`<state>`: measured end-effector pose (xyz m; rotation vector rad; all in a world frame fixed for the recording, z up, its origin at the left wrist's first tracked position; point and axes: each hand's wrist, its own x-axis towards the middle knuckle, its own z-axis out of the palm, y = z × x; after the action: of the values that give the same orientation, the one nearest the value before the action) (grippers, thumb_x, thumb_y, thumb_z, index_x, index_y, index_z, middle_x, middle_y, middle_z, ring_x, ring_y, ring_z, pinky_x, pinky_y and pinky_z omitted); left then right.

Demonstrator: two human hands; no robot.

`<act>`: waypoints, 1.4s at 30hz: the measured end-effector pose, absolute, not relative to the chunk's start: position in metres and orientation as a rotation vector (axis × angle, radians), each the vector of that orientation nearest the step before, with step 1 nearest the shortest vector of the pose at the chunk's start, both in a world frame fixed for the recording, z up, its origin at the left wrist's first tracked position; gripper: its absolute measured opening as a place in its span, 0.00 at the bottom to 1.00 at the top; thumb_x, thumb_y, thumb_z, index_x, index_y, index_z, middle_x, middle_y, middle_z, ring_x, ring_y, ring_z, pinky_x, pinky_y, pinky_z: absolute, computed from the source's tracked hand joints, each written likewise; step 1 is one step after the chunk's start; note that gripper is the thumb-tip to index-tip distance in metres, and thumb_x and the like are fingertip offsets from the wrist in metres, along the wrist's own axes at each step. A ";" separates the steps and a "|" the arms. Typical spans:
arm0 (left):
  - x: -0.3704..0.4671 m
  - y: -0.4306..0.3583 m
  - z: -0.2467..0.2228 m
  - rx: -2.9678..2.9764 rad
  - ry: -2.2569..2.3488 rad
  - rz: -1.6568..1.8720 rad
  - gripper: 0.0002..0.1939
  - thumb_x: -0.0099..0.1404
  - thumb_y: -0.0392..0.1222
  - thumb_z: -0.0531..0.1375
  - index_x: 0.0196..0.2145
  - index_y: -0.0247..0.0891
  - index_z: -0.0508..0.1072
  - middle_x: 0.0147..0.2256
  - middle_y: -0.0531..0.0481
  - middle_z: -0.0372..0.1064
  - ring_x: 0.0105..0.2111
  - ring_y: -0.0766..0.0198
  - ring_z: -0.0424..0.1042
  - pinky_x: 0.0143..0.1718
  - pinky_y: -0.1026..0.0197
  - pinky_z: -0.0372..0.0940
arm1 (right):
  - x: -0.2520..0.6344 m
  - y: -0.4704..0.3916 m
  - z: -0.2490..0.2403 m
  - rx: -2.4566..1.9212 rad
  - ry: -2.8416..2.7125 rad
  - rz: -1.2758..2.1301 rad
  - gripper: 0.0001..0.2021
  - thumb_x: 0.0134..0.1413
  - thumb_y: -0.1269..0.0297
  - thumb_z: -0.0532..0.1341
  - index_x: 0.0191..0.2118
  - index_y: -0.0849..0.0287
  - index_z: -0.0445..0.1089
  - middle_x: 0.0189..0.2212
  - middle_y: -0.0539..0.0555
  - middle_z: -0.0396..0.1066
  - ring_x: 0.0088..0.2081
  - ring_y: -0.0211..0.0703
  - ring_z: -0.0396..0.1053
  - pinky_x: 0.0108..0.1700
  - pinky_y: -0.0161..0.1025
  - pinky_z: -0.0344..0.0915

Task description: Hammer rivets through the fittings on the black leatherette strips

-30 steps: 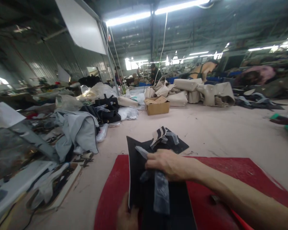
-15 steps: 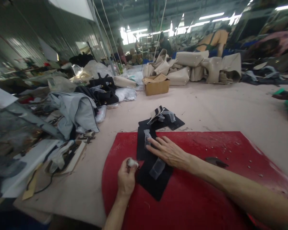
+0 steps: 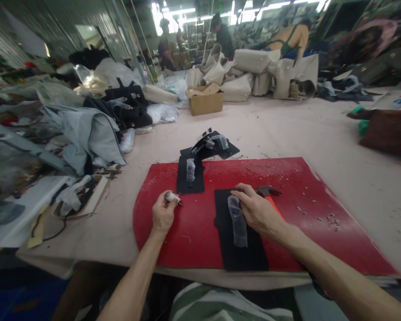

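While the left hand (image 3: 163, 215), closed to a pinch, holds a small white object (image 3: 171, 196) at a red board (image 3: 194, 234), the right hand (image 3: 255, 209), fingers partly bent, touches the far end of a black panel (image 3: 226, 237); whether it grips cannot be told. The panel lies flat, running from those fingertips toward the person.

L hand (image 3: 163, 215), R hand (image 3: 254, 208) & 2 forearms (image 3: 137, 269) bare, green/white garment (image 3: 227, 306) w/ wide stripes

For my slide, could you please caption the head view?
Left hand holds a white object; right hand touches a black panel.
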<state>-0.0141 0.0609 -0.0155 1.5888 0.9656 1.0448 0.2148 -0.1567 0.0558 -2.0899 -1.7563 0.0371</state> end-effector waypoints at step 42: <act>-0.003 0.062 -0.020 1.745 0.805 1.038 0.19 0.58 0.44 0.64 0.46 0.34 0.70 0.37 0.42 0.78 0.36 0.58 0.78 0.39 0.59 0.73 | 0.125 -0.186 0.043 -2.625 -1.362 0.644 0.27 0.63 0.67 0.47 0.66 0.66 0.53 0.37 0.64 0.74 0.39 0.56 0.74 0.36 0.42 0.59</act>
<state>-0.0035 0.0616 -0.0202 1.7450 0.8049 1.0376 0.1252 -0.1857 0.0429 -2.6251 -1.3623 0.6440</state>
